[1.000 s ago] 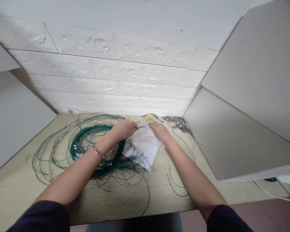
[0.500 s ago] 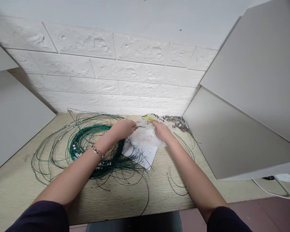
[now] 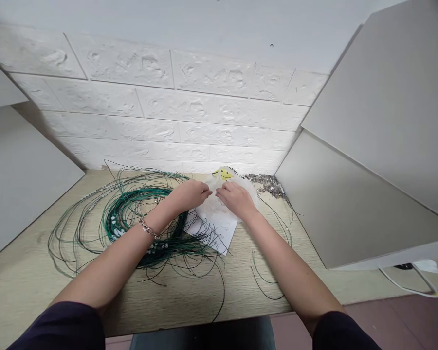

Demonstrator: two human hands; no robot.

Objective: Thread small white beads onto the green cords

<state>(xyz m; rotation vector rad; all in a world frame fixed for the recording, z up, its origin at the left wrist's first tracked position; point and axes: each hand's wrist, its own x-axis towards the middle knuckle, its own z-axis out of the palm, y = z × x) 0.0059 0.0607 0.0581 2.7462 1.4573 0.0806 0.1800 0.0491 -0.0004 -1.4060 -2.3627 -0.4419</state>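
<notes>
Our left hand (image 3: 192,194) pinches a thin dark wire (image 3: 214,192); our right hand (image 3: 237,198) meets its end, grip unclear.
We seem to be working the tip; the next move calls for steadiness.

We hold a thin dark wire (image 3: 213,192), only a short, nearly straight and level stretch of it showing, above a crumpled, translucent white plastic bag (image 3: 212,210) that lies loosely spread and partly hidden, with yellow and black print near its far edge.
</notes>
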